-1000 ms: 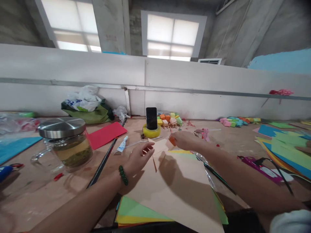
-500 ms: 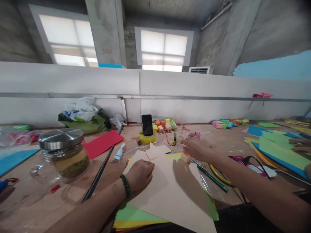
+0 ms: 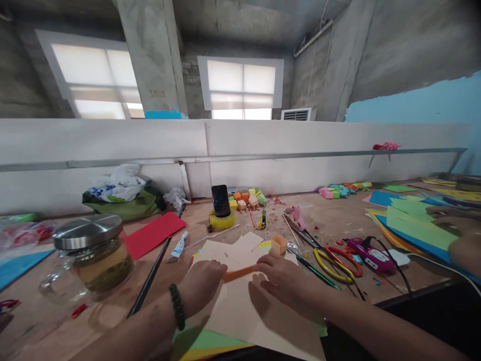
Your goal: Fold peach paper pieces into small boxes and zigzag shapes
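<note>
Between my two hands stretches a narrow orange paper strip (image 3: 239,274), held just above the peach paper sheets (image 3: 259,313). My left hand (image 3: 206,282), with a dark green bead bracelet at the wrist, is closed on the strip's left end. My right hand (image 3: 281,281) has its fingertips at the right end, pinching it; the lower fingers are curled over the sheet. Just beyond the right hand stands a small open peach paper box (image 3: 278,244). Cut peach pieces (image 3: 248,242) lie behind the strip.
A lidded glass cup of tea (image 3: 99,260) stands at left. A phone (image 3: 221,200) leans on a yellow tape roll (image 3: 221,220). Right lie scissors (image 3: 334,265), a green pen (image 3: 319,271) and a purple glue gun (image 3: 372,255). Another person's hand (image 3: 466,245) rests on coloured paper at far right.
My right hand has come back from the far side of the table to the sheets. The orange strip now shows between both hands. The view has shifted slightly.
</note>
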The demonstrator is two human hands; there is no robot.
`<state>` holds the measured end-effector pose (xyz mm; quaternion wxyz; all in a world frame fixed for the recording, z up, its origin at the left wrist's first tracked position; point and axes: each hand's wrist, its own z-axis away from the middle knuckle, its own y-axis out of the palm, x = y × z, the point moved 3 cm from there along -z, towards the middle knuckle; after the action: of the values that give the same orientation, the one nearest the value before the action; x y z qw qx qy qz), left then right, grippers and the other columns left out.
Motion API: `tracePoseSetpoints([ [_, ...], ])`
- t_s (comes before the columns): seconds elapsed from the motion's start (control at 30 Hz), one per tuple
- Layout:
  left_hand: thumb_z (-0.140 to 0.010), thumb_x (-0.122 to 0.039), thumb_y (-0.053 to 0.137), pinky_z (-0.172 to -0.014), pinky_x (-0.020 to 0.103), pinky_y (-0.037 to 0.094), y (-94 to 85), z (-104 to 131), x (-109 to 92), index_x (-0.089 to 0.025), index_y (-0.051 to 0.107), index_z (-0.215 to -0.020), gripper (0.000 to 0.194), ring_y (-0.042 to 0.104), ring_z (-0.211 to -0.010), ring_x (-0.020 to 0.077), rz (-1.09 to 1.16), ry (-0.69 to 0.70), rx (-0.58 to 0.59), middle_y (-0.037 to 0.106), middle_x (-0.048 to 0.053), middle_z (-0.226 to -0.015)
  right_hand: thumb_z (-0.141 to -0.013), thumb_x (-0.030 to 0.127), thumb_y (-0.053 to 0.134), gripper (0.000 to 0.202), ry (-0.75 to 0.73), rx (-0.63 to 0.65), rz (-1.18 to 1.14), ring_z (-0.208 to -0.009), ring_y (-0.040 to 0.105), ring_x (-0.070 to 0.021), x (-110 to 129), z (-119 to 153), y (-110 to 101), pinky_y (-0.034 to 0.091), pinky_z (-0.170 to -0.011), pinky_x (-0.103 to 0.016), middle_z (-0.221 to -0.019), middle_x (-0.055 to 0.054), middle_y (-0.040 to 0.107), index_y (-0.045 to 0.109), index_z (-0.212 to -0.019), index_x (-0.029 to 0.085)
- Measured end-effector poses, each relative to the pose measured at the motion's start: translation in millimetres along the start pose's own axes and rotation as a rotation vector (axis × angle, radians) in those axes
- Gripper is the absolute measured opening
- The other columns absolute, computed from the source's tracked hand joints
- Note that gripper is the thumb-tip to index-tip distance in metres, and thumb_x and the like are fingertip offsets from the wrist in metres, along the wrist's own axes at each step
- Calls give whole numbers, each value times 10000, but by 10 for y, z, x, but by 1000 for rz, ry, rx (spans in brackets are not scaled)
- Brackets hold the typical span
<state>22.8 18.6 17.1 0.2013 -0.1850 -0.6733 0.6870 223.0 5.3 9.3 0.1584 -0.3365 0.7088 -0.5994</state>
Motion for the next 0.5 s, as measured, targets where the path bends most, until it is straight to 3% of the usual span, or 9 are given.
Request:
tracePoseSetpoints([
  [0.07, -713, 23, 417, -722, 277, 489, -85, 130, 16, -185, 696, -863, 379, 680, -843, 204, 88, 23, 3, 740, 74, -889, -804, 170, 635, 357, -14, -91, -13, -1046, 565, -247, -37, 18, 62, 482, -878, -364, -1131, -131, 633, 597, -1158, 142],
  [0.13, -706, 19, 402, -674, 246, 467, -105, 252, 12, -200, 700, -795, 380, 671, -761, 176, 131, 55, 11, 736, 45, -812, -742, 177, 696, 428, -72, -154, 5, -1032, 562, -256, -53, 29, 178, 485, -869, -378, -1128, -135, 639, 593, -1156, 142],
  [0.23, -701, 28, 396, -676, 243, 459, -18, 383, -27, -204, 694, -774, 384, 660, -756, 174, 104, 111, 2, 726, 40, -777, -717, 76, 659, 186, -211, -192, 13, -835, 586, -200, -28, 45, 367, 486, -719, -299, -894, -59, 697, 654, -869, 182],
  [0.3, -730, 14, 403, -704, 277, 472, 62, 438, -78, -198, 681, -769, 351, 654, -767, 195, 52, 129, 22, 714, 48, -764, -707, 7, 600, 186, -251, -229, 9, -759, 576, -178, -1, 63, 414, 462, -656, -268, -789, -33, 695, 637, -758, 182],
  [0.4, -834, -94, 448, -818, 356, 486, 57, 490, -212, -203, 658, -891, 244, 635, -910, 231, 66, 136, -45, 701, 71, -961, -687, -15, 566, 207, -222, -244, -42, -740, 574, -171, 36, 96, 359, 449, -639, -253, -733, -23, 680, 619, -716, 183],
  [0.5, -863, -255, 547, -860, 372, 494, -18, 492, -380, -226, 632, -1009, 171, 597, -1034, 254, 151, 138, -79, 654, 80, -1141, -646, 16, 619, 179, -142, -182, -131, -764, 586, -179, 48, 122, 279, 448, -643, -251, -714, -19, 669, 616, -700, 187],
])
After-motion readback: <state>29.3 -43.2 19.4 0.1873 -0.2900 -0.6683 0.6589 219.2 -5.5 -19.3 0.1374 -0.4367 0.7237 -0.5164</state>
